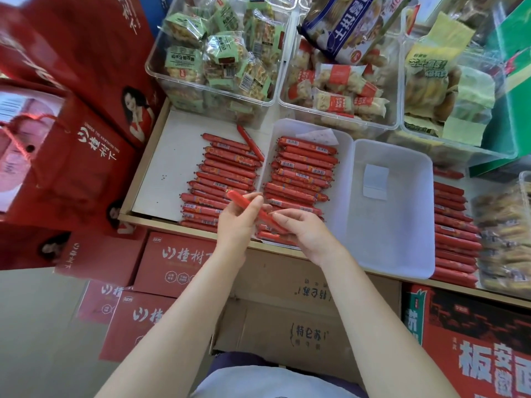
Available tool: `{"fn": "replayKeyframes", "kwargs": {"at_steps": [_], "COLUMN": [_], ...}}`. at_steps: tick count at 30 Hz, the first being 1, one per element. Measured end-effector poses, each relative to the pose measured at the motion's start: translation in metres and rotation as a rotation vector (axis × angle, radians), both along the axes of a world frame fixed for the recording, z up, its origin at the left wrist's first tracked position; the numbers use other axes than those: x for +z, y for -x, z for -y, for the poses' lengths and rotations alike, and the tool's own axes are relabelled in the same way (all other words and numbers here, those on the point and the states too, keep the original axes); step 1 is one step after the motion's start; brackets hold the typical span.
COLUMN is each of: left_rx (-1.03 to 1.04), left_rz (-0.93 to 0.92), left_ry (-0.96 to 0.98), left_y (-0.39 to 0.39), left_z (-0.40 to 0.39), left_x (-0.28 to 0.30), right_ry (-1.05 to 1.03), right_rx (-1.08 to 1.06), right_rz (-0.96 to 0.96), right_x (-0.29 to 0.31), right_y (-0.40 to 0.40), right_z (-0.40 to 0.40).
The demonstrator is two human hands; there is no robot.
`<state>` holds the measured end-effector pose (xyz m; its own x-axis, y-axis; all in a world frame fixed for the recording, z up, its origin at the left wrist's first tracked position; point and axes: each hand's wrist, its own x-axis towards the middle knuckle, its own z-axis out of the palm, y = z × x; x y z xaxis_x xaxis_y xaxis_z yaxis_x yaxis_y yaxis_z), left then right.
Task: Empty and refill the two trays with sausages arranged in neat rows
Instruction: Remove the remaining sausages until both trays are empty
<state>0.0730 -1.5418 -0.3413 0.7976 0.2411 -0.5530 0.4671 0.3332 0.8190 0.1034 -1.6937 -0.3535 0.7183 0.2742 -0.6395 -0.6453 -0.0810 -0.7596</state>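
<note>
Both hands are being used on one red plastic-wrapped sausage (253, 209): the left hand (240, 222) is pinching its upper end, the right hand (301, 228) its lower end, just above the near end of the left translucent plastic tray (343, 168). That tray is being refilled in a row; the right translucent plastic tray (402, 225) is lying bare. More sausages are waiting on the white tabletop (169, 168). Next, the sausage probably needs levelling parallel to the row.
</note>
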Motion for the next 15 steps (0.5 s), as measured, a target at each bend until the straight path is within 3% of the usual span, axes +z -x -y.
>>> {"fn": "replayKeyframes", "kwargs": {"at_steps": [3,6,9,12,15], "left_rx": [-0.01,-0.252,-0.542,-0.789,-0.87], "left_rz": [0.056,0.15,0.078,-0.09,-0.111], "left_ry": [-0.324,-0.845,-1.305,-1.473,-1.426], "left_y": [-0.014,-0.038,-0.059,-0.056,-0.044], "left_z": [-0.029,-0.06,-0.08,-0.088,-0.086], "left_x": [-0.005,-0.019,-0.043,-0.068,-0.083], "right_ry": [0.167,0.22,0.247,0.327,0.419], "right_rx": [-0.199,-0.388,-0.435,-0.413,-0.345], "right_rz": [-0.012,-0.075,-0.101,-0.104,-0.11], "right_x": [-0.015,-0.025,-0.031,-0.039,-0.046], "right_y": [-0.01,-0.018,-0.022,-0.024,-0.027], "right_z": [0.004,0.012,0.016,0.015,0.016]}}
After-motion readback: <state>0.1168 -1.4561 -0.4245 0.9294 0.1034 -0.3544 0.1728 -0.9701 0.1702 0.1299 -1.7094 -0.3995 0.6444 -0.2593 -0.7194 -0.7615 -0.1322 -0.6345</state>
